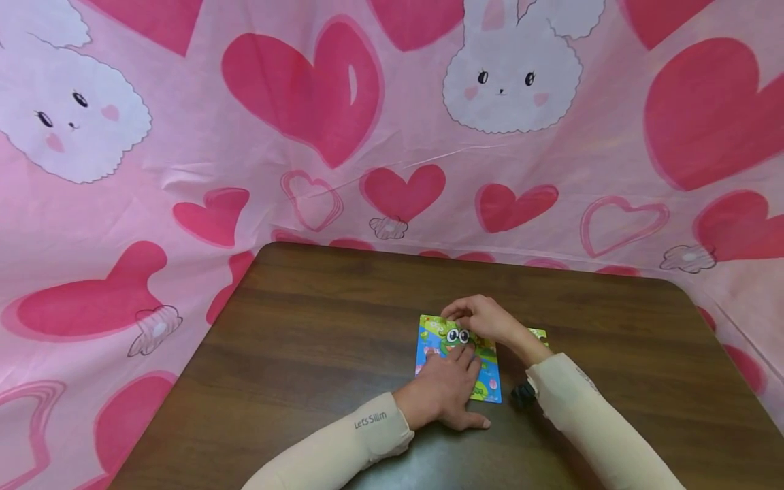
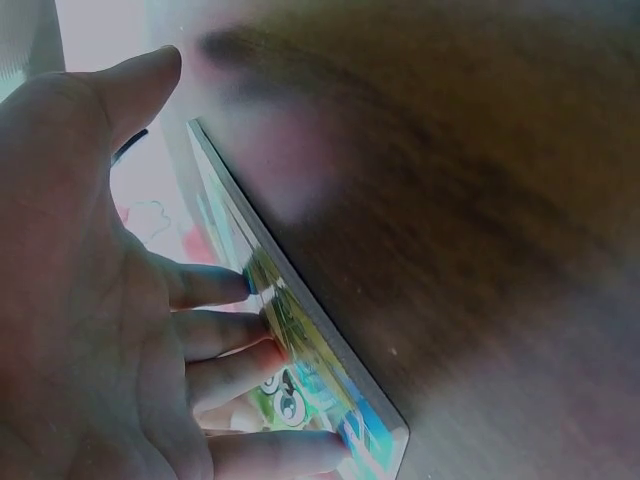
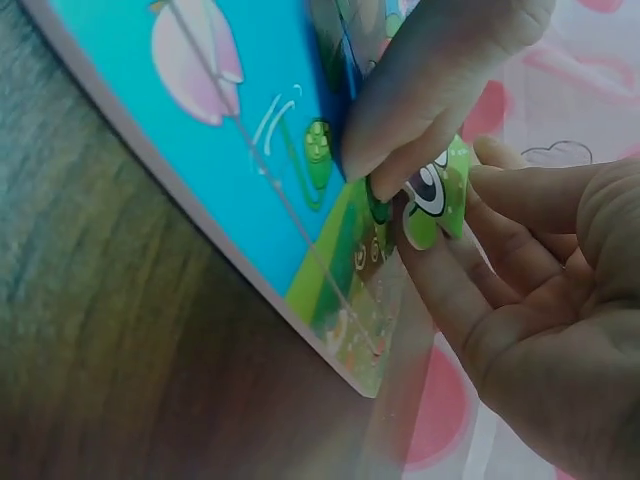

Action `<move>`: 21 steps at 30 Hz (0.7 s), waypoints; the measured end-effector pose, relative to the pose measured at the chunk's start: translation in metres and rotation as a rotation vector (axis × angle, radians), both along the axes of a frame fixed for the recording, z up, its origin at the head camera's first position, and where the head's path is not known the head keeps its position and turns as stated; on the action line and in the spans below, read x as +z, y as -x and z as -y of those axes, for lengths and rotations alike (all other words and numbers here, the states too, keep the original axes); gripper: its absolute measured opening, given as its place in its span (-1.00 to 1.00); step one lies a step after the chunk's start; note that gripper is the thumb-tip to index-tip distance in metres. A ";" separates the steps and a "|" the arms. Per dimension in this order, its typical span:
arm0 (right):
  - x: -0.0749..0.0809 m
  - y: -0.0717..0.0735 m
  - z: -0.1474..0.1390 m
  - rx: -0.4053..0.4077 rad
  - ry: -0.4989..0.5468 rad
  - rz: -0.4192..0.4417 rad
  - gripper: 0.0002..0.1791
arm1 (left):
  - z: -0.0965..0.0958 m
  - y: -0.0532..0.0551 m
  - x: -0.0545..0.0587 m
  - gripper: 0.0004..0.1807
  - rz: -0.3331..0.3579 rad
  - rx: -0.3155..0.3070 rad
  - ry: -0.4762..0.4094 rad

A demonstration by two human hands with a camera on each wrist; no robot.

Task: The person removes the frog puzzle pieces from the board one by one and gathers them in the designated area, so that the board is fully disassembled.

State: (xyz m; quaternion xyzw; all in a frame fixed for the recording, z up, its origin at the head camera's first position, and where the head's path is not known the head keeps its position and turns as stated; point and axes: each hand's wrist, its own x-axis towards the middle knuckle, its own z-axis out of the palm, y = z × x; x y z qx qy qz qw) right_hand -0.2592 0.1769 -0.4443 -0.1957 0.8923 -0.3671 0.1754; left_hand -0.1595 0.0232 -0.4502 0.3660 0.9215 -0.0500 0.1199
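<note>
A bright jigsaw board (image 1: 490, 378) with a cartoon frog and flowers on blue and green lies on the brown table. My left hand (image 1: 444, 388) rests on it, fingers straight and spread, thumb out to the side. In the left wrist view its fingertips (image 2: 275, 350) press the picture. At the board's far edge is my right hand (image 1: 484, 320). Seen from the right wrist, it pinches a green puzzle piece (image 3: 452, 195) with a printed eye, tilted up at the board's corner. Left-hand fingers (image 3: 420, 100) sit close beside that piece and hide part of the picture.
Another green-and-yellow puzzle piece (image 1: 540, 335) lies right of the board, partly behind the right forearm. A small black object (image 1: 523, 395) is at the right sleeve's cuff. A pink curtain (image 1: 416, 143) with hearts and rabbits hangs behind the wooden table (image 1: 318, 327).
</note>
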 end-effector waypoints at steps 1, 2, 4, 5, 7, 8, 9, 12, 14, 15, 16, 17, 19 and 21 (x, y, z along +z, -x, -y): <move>-0.001 0.000 0.000 0.005 0.012 0.008 -0.71 | 0.000 0.000 0.000 0.10 0.000 0.000 0.003; -0.002 0.000 -0.001 0.007 0.024 0.017 -0.71 | 0.000 0.000 0.000 0.10 0.000 -0.002 0.004; -0.004 0.001 -0.001 0.004 0.050 0.046 -0.70 | 0.001 0.001 0.000 0.10 0.005 -0.004 0.004; -0.005 0.001 -0.001 -0.003 0.069 0.066 -0.70 | 0.001 0.001 0.000 0.10 0.006 -0.006 0.003; -0.006 0.002 -0.002 -0.017 0.108 0.109 -0.70 | 0.001 0.002 -0.001 0.10 0.010 -0.008 0.000; -0.007 0.002 -0.002 -0.020 0.130 0.127 -0.70 | 0.001 0.002 -0.001 0.10 0.012 -0.009 -0.001; -0.007 0.002 -0.002 -0.030 0.148 0.147 -0.70 | 0.001 0.002 -0.001 0.10 0.015 -0.009 -0.003; -0.009 0.003 -0.004 -0.034 0.186 0.179 -0.70 | 0.001 0.003 -0.002 0.10 0.023 -0.011 -0.004; -0.011 0.004 -0.006 -0.045 0.199 0.196 -0.71 | 0.001 0.003 -0.002 0.10 0.025 -0.011 -0.002; -0.012 0.005 -0.007 -0.058 0.204 0.208 -0.71 | 0.001 0.003 -0.002 0.10 0.024 -0.012 -0.001; -0.013 0.005 -0.007 -0.063 0.210 0.215 -0.72 | 0.001 0.003 -0.002 0.11 0.023 -0.013 0.000; -0.014 0.006 -0.008 -0.075 0.214 0.228 -0.72 | 0.001 0.003 -0.002 0.11 0.020 -0.015 0.002; -0.014 0.007 -0.009 -0.097 0.222 0.253 -0.72 | 0.001 0.002 -0.002 0.11 0.013 -0.019 0.008; -0.014 0.008 -0.009 -0.116 0.224 0.273 -0.72 | 0.001 0.002 -0.001 0.10 0.007 -0.023 0.012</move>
